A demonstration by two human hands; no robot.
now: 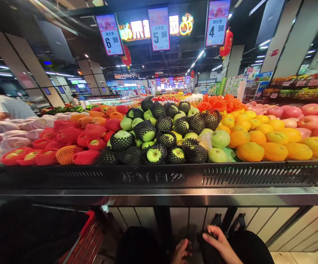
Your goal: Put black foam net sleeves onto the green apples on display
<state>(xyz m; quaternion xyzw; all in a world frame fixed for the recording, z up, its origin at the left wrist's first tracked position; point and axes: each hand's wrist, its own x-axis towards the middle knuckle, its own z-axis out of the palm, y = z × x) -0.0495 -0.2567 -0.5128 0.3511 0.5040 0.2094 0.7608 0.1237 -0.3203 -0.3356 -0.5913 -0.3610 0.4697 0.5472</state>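
Low in the view, in front of the display stand, my left hand (182, 250) is closed, its fingers curled inward; whatever it may hold is hidden. Beside it, my right hand (217, 240) closes its thumb and fingers on a dark thing (206, 246) whose kind I cannot make out against the dark background. The hands are close together but apart. Above and beyond them lie green apples (155, 154), many in black foam nets (163, 124). Bare green apples (217, 154) sit at the right of that heap.
A black slatted rail (153, 176) and a metal ledge (148, 198) front the stand. Oranges (249, 151) lie right, fruit in red nets (87, 156) left. A red-rimmed basket or cart (87, 223) stands lower left. A person (7, 104) is at the far left.
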